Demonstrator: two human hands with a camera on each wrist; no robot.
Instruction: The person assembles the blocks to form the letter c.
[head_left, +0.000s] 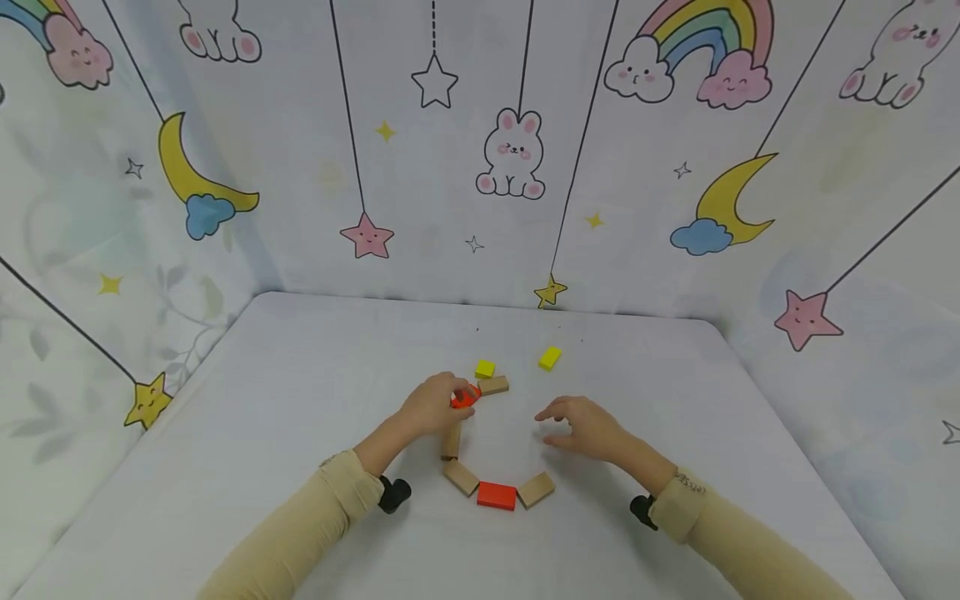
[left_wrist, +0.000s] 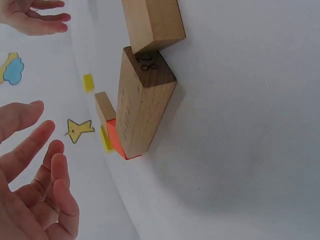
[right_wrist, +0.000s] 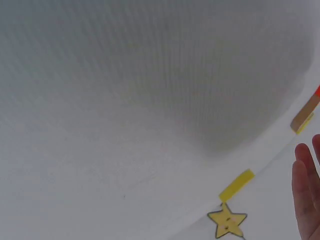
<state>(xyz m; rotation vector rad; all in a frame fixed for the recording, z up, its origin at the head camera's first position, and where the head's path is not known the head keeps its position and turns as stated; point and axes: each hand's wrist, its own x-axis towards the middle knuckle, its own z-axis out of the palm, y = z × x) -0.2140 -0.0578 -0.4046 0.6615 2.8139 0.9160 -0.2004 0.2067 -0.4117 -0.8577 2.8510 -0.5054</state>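
Observation:
My left hand (head_left: 435, 404) is over the upper left of a curved row of blocks, overlapping a red block (head_left: 467, 397) in the head view. In the left wrist view its loosely bent fingers (left_wrist: 60, 200) hold nothing and stand apart from the blocks. A wooden block (head_left: 492, 385) continues the row beyond the red one. Below the hand come more wooden pieces, a standing one marked 28 (left_wrist: 145, 95) among them, then another red block (head_left: 497, 496) and an end wooden block (head_left: 536, 490). My right hand (head_left: 588, 427) hovers right of the curve, fingers apart, nothing between them.
A yellow block (head_left: 485, 368) lies just behind the row's far end, and a second yellow block (head_left: 550, 358) lies farther right. The white table (head_left: 360, 350) meets a printed cloth backdrop (head_left: 300, 267) at its back and sides.

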